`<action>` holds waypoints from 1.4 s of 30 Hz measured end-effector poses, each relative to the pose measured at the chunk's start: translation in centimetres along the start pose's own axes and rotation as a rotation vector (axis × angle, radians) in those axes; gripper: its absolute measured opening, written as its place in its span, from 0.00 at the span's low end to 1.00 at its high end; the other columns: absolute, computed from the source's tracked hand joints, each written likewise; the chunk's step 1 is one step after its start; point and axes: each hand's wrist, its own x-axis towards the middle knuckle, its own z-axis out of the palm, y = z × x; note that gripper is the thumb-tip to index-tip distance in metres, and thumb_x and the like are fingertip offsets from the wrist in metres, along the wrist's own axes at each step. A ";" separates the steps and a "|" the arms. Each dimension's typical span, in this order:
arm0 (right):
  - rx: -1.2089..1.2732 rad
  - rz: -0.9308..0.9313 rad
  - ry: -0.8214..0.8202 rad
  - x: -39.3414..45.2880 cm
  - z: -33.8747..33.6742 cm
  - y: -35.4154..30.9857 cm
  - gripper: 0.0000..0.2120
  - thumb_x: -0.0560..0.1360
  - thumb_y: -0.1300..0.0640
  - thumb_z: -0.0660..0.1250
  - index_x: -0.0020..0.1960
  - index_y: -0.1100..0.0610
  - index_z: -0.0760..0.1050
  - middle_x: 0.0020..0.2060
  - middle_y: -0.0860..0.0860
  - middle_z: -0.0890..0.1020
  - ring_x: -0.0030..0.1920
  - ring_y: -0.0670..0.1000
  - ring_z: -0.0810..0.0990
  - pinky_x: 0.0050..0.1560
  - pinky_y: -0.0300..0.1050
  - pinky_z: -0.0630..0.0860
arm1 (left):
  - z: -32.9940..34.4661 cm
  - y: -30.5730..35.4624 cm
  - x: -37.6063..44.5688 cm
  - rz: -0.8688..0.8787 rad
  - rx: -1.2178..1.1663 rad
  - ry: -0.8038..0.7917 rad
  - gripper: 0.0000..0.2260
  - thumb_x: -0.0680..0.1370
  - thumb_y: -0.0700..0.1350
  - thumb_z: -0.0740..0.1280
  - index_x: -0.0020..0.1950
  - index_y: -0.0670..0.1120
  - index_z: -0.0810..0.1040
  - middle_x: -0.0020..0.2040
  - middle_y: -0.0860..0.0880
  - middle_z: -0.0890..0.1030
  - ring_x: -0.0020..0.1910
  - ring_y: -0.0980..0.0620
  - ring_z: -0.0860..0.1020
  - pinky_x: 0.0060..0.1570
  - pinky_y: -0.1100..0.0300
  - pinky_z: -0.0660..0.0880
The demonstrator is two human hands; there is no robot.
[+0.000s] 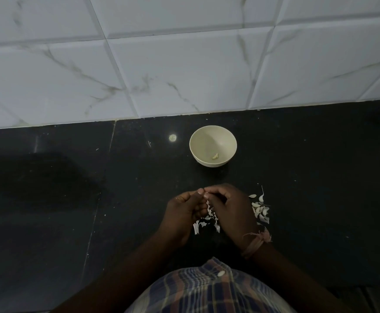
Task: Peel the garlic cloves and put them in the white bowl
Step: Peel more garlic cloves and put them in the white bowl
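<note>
While the black counter [320, 177] serves as the work surface, the white bowl [213, 132], holding one peeled piece, is set well beyond both hands. A clove [206, 195] is pinched between left hand [184, 211] and right hand [232, 208], presumably for peeling; unpeeled cloves [261, 210] lie just beside the right hand, within easy reach.

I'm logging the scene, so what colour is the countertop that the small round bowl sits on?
Black and glossy countertop, faintly speckled, seen in the head view.

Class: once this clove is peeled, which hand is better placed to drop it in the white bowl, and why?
Probably the right hand: the white bowl sits ahead and slightly to its side. Both hands pinch the clove, left hand included.
</note>
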 end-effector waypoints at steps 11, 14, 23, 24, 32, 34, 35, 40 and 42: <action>0.181 0.245 0.055 0.9 0.3 -0.5 0.06 0.76 0.59 0.71 0.42 0.51 0.83 0.35 0.48 0.85 0.37 0.47 0.83 0.43 0.54 0.82 | 0.6 0.5 0.4 0.072 -0.040 0.001 0.05 0.80 0.34 0.67 0.52 0.36 0.82 0.44 0.40 0.86 0.40 0.50 0.85 0.41 0.62 0.81; 0.068 0.218 0.054 2.4 0.4 -1.2 0.07 0.79 0.56 0.66 0.43 0.50 0.77 0.36 0.46 0.82 0.39 0.47 0.81 0.43 0.51 0.79 | 1.5 1.4 1.1 0.154 -0.024 -0.019 0.05 0.79 0.32 0.67 0.53 0.34 0.81 0.45 0.37 0.86 0.41 0.46 0.85 0.41 0.58 0.82; -0.058 0.224 0.028 7.7 -0.1 -1.5 0.19 0.84 0.48 0.59 0.41 0.57 0.78 0.36 0.51 0.82 0.40 0.53 0.81 0.38 0.46 0.70 | 3.9 4.4 5.1 0.138 0.108 -0.009 0.06 0.82 0.38 0.67 0.51 0.37 0.83 0.45 0.40 0.86 0.42 0.46 0.84 0.41 0.55 0.82; -0.074 0.201 0.044 8.4 -0.3 -1.2 0.17 0.83 0.50 0.61 0.40 0.58 0.77 0.35 0.51 0.81 0.39 0.53 0.80 0.37 0.45 0.67 | 4.0 4.9 5.8 0.140 0.163 0.027 0.06 0.82 0.39 0.68 0.52 0.37 0.83 0.43 0.41 0.86 0.40 0.48 0.84 0.38 0.58 0.81; -0.524 0.157 -0.132 14.4 -2.0 -0.4 0.15 0.78 0.61 0.66 0.60 0.50 0.84 0.58 0.49 0.84 0.63 0.56 0.78 0.63 0.48 0.68 | 5.2 7.7 10.5 0.179 0.190 0.175 0.12 0.81 0.27 0.58 0.47 0.37 0.79 0.40 0.41 0.80 0.36 0.49 0.79 0.36 0.64 0.80; -0.640 0.131 -0.185 14.9 -1.4 -0.3 0.17 0.77 0.61 0.64 0.62 0.48 0.82 0.61 0.48 0.83 0.66 0.57 0.75 0.64 0.51 0.63 | 5.2 7.5 11.2 0.166 0.184 0.203 0.13 0.80 0.26 0.58 0.47 0.38 0.79 0.42 0.40 0.81 0.40 0.48 0.81 0.43 0.61 0.82; -0.653 0.134 -0.188 15.1 -1.2 -0.2 0.18 0.77 0.61 0.64 0.62 0.47 0.82 0.61 0.48 0.83 0.66 0.57 0.75 0.64 0.51 0.62 | 5.2 7.4 11.5 0.166 0.171 0.204 0.13 0.80 0.26 0.58 0.46 0.38 0.79 0.42 0.40 0.81 0.41 0.47 0.81 0.46 0.58 0.82; -0.608 0.097 -0.129 15.0 -1.0 0.6 0.19 0.75 0.64 0.64 0.60 0.49 0.82 0.57 0.49 0.84 0.64 0.56 0.75 0.60 0.49 0.60 | 5.1 6.5 11.8 0.173 0.120 0.277 0.12 0.79 0.26 0.59 0.48 0.36 0.81 0.40 0.40 0.81 0.36 0.48 0.81 0.43 0.57 0.82; -0.536 0.068 -0.087 14.7 -1.2 0.8 0.15 0.76 0.62 0.66 0.57 0.49 0.83 0.54 0.48 0.85 0.62 0.54 0.76 0.58 0.48 0.60 | 5.1 6.3 11.4 0.204 0.130 0.321 0.13 0.77 0.27 0.58 0.48 0.38 0.82 0.42 0.40 0.83 0.40 0.47 0.82 0.49 0.53 0.82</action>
